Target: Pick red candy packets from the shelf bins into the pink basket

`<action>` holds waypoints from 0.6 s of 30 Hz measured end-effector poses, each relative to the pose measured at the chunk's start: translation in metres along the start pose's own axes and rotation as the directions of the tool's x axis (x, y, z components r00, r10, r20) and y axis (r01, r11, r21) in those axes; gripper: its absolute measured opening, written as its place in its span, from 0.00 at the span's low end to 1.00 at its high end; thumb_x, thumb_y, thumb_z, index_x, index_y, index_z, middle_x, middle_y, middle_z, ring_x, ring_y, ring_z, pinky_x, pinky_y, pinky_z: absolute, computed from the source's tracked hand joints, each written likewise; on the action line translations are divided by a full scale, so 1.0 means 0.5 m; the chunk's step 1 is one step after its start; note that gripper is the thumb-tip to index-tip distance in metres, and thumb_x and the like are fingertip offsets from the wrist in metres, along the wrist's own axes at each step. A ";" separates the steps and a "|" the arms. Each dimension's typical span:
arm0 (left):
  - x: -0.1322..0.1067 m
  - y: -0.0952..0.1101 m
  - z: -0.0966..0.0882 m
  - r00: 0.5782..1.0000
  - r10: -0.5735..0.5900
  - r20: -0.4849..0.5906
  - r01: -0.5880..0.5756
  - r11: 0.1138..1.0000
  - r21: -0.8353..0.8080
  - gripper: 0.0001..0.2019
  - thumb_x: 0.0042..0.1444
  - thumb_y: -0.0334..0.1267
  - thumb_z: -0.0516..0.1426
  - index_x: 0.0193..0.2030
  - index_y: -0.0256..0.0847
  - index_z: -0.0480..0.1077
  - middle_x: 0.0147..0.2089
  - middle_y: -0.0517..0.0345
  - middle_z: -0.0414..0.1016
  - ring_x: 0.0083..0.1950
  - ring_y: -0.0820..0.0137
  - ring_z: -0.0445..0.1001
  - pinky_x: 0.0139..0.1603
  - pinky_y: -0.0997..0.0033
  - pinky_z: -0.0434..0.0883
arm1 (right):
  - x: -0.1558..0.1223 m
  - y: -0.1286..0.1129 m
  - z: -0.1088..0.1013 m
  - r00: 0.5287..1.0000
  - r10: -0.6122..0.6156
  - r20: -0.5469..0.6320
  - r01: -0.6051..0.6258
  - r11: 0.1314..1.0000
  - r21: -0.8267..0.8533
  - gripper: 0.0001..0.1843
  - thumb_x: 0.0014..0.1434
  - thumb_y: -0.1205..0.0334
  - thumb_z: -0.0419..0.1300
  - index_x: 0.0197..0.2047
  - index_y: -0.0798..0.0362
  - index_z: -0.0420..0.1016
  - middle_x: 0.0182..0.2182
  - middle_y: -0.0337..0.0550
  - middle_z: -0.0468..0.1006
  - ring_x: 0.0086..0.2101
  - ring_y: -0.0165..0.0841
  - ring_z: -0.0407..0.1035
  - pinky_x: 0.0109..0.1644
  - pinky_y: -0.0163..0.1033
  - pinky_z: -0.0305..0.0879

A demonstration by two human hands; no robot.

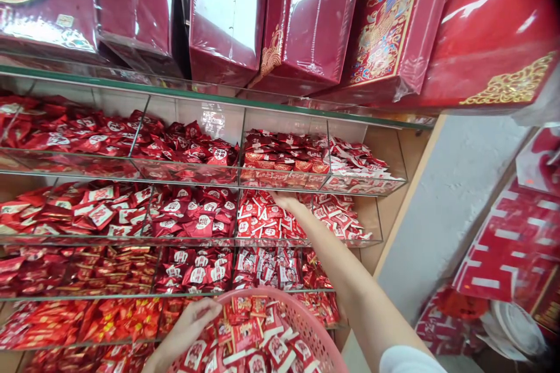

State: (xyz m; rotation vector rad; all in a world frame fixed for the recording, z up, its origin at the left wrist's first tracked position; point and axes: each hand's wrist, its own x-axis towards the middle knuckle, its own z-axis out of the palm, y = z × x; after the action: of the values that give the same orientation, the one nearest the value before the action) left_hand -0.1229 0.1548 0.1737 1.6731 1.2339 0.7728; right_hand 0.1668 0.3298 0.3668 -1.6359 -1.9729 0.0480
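Observation:
A pink perforated plastic basket full of small red and white wrapped packets is at the bottom of the view. At its left rim, my left hand is closed on the edge. My right hand reaches forward into a shelf compartment of red and white packets. Its fingers go in beneath the lip of the shelf above, so I cannot see whether they grip anything. Just over that hand sits a row of darker red packets behind a clear front panel.
Clear dividers split the tiered shelves into compartments of red packets. Large dark red boxes in plastic wrap stand on a glass shelf overhead. At right are a wooden side panel, a grey wall and hanging red decorations.

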 end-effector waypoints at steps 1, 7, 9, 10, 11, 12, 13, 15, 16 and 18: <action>0.000 0.000 0.000 1.000 -0.005 -0.002 0.005 1.000 -0.007 0.22 0.50 0.58 0.52 0.33 0.40 0.74 0.33 0.59 0.74 0.39 0.65 0.69 0.44 0.70 0.66 | -0.003 0.002 0.004 1.000 -0.005 0.005 0.005 1.000 -0.012 0.37 0.60 0.36 0.37 0.62 0.50 0.60 0.59 0.44 0.63 0.58 0.41 0.57 0.61 0.44 0.47; 0.001 0.002 0.000 1.000 0.017 0.018 -0.016 0.999 -0.044 0.21 0.50 0.57 0.54 0.32 0.40 0.74 0.34 0.59 0.75 0.41 0.64 0.70 0.45 0.69 0.65 | -0.048 0.002 0.010 0.996 -0.090 0.021 0.091 0.992 -0.088 0.31 0.62 0.40 0.37 0.54 0.47 0.68 0.52 0.45 0.71 0.52 0.40 0.63 0.57 0.44 0.50; 0.001 0.003 0.000 1.000 -0.004 0.030 0.006 0.997 -0.072 0.21 0.50 0.57 0.54 0.32 0.40 0.74 0.34 0.59 0.75 0.40 0.65 0.70 0.43 0.70 0.66 | -0.068 -0.003 0.009 0.991 -0.132 0.014 0.133 0.985 -0.112 0.28 0.63 0.42 0.38 0.50 0.47 0.71 0.50 0.45 0.73 0.51 0.39 0.64 0.58 0.45 0.48; 0.000 0.004 0.001 0.999 -0.013 0.034 0.015 0.996 -0.083 0.21 0.49 0.58 0.54 0.32 0.40 0.74 0.34 0.59 0.75 0.40 0.65 0.70 0.42 0.70 0.67 | -0.078 -0.005 0.008 0.986 -0.164 0.008 0.164 0.978 -0.128 0.26 0.64 0.44 0.38 0.48 0.47 0.71 0.49 0.45 0.73 0.51 0.39 0.63 0.58 0.46 0.47; 0.000 0.005 0.001 0.999 -0.019 0.034 0.022 0.996 -0.090 0.21 0.49 0.58 0.54 0.32 0.40 0.74 0.34 0.59 0.75 0.39 0.65 0.70 0.41 0.70 0.67 | -0.087 -0.007 0.007 0.980 -0.199 0.002 0.197 0.969 -0.146 0.25 0.64 0.45 0.39 0.46 0.47 0.72 0.48 0.45 0.73 0.51 0.38 0.63 0.58 0.46 0.45; -0.001 0.005 0.002 0.999 -0.024 0.031 0.027 0.995 -0.094 0.21 0.48 0.58 0.54 0.33 0.40 0.74 0.34 0.59 0.75 0.39 0.65 0.70 0.40 0.70 0.67 | -0.097 -0.009 0.005 0.973 -0.231 -0.004 0.228 0.960 -0.164 0.24 0.65 0.46 0.39 0.45 0.47 0.72 0.48 0.45 0.73 0.51 0.37 0.63 0.58 0.47 0.44; -0.002 0.006 0.002 0.999 -0.028 0.026 0.030 0.995 -0.094 0.21 0.48 0.58 0.55 0.33 0.40 0.74 0.34 0.59 0.74 0.40 0.65 0.70 0.40 0.70 0.67 | -0.106 -0.010 0.003 0.966 -0.258 -0.008 0.252 0.951 -0.179 0.24 0.65 0.47 0.39 0.45 0.47 0.72 0.48 0.45 0.73 0.50 0.37 0.63 0.58 0.47 0.44; -0.004 0.008 0.003 0.999 -0.038 0.023 0.040 0.995 -0.090 0.21 0.48 0.58 0.54 0.33 0.40 0.74 0.34 0.59 0.74 0.39 0.65 0.70 0.40 0.71 0.68 | -0.121 -0.010 0.000 0.957 -0.290 -0.008 0.283 0.938 -0.201 0.24 0.66 0.48 0.39 0.44 0.49 0.72 0.47 0.46 0.73 0.49 0.36 0.64 0.57 0.48 0.44; -0.004 0.009 0.003 0.999 -0.043 0.023 0.044 0.995 -0.086 0.21 0.49 0.58 0.54 0.33 0.40 0.74 0.34 0.59 0.73 0.39 0.66 0.70 0.39 0.71 0.68 | -0.128 -0.009 -0.001 0.956 -0.294 -0.008 0.286 0.936 -0.204 0.24 0.66 0.48 0.39 0.44 0.49 0.72 0.47 0.46 0.72 0.48 0.36 0.63 0.57 0.48 0.45; -0.005 0.010 0.003 0.999 -0.040 0.027 0.042 0.997 -0.072 0.22 0.49 0.58 0.54 0.32 0.40 0.73 0.33 0.59 0.73 0.39 0.66 0.69 0.39 0.71 0.67 | -0.138 -0.005 -0.002 0.954 -0.299 -0.008 0.292 0.934 -0.205 0.24 0.66 0.48 0.39 0.43 0.50 0.72 0.47 0.46 0.72 0.48 0.36 0.63 0.57 0.48 0.45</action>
State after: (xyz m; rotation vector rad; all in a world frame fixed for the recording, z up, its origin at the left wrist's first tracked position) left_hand -0.1206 0.1513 0.1780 1.5896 1.2050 0.7608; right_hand 0.1713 0.2658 0.3411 -1.4261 -2.2316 -0.3072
